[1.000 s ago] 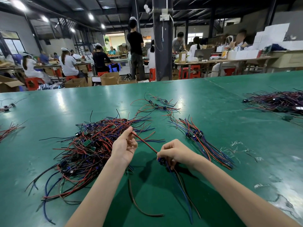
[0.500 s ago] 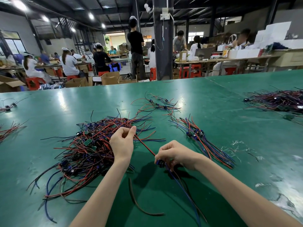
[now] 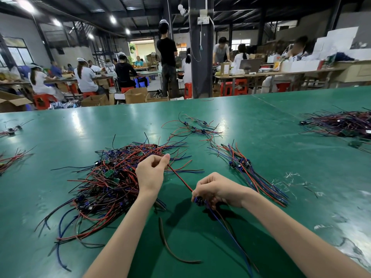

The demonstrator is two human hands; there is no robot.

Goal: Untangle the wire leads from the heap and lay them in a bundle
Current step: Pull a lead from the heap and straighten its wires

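Table point(image 3: 261, 137): glossy green, plain.
Heap point(image 3: 104, 177), left of left hand point(image 3: 149, 173): red, blue, black wires; small green boards.
Lead point(image 3: 180, 178), between hands: red.
Component point(image 3: 198, 201), under right hand point(image 3: 216, 189): blue.
Bundle point(image 3: 251, 173), right of right hand: red, blue, black.
Loose wire point(image 3: 170, 247), nearer than hands: dark brown.

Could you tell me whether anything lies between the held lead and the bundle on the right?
Nothing visible does: only table separates the right hand, gripping the lead, from the bundle. The left hand pinches its red wire by the heap.

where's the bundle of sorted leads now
Head view: the bundle lies on the green table just right of the right hand; the heap is further left.
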